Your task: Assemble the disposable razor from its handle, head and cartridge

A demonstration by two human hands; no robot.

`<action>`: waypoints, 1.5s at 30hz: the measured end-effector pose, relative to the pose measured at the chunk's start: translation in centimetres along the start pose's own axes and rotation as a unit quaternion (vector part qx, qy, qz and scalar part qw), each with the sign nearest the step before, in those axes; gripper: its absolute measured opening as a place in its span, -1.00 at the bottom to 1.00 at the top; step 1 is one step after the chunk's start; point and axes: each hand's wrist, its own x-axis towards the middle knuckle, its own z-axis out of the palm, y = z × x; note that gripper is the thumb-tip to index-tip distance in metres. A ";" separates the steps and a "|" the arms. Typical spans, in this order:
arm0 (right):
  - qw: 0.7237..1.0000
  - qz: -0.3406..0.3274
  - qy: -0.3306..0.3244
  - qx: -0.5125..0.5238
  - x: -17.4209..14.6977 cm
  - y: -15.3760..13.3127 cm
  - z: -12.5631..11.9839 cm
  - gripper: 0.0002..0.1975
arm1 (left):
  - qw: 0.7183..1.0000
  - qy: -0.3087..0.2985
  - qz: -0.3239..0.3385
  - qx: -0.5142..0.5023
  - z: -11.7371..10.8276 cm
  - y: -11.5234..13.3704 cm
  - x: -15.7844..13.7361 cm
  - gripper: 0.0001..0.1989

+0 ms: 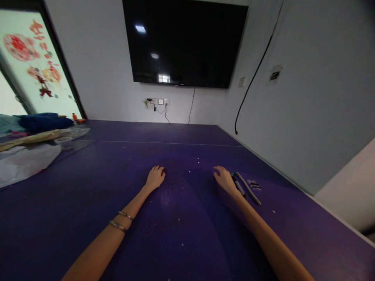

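My left hand (155, 177) rests palm down on the purple tabletop (175, 218), its fingers loosely bent and slightly apart, with no object visible in it. To the right, my right hand (224, 179) hovers at or just over the surface; its thumb is apart from the fingers and it holds nothing I can see. Right beside that hand lies a slim tool with a dark green and grey body (239, 185), partly hidden by the hand. A long, slightly curved grey strip (249, 189) lies alongside it. Farther right is a small clear packet with dark pieces (254, 185).
White plastic sheeting (27, 163), a brownish flat bundle (38, 137) and dark blue cloth (47, 122) lie at the left. A black cable (255, 74) hangs down the right wall. A television (187, 43) hangs above wall sockets (160, 102). Small white specks dot the tabletop.
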 end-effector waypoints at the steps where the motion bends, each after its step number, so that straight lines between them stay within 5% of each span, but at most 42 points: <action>1: 1.000 0.007 0.017 0.003 0.4 0.6 -1.0 -0.62 | 1.000 0.001 0.001 0.000 0.0 0.0 0.0 -0.65; 6: 0.993 0.103 0.052 -0.001 0.3 4.4 -5.6 -0.57 | 1.000 0.005 0.002 0.003 0.1 0.0 0.1 -0.64; 11: 0.989 0.143 -0.011 -0.041 -2.7 6.9 -7.0 -0.66 | 1.000 0.007 0.006 0.007 0.4 -0.2 0.3 -0.62; 22: 0.960 0.156 -0.148 -0.177 -5.4 5.0 -6.4 -0.74 | 0.999 0.004 0.012 0.033 1.0 -0.8 0.5 -0.60; 34: 0.964 0.187 -0.143 -0.123 -5.2 4.1 -7.0 -0.76 | 0.999 0.033 -0.009 0.027 -0.3 0.3 0.1 -0.62; 39: 0.979 0.169 -0.100 -0.062 -4.7 1.4 -6.5 -0.72 | 0.996 0.078 0.009 -0.039 -2.5 4.0 -0.6 -0.68; 45: 0.992 0.057 -0.047 -0.105 -4.4 -5.0 -5.1 -0.75 | 0.968 -0.063 0.039 -0.240 -4.2 12.4 -0.9 -0.64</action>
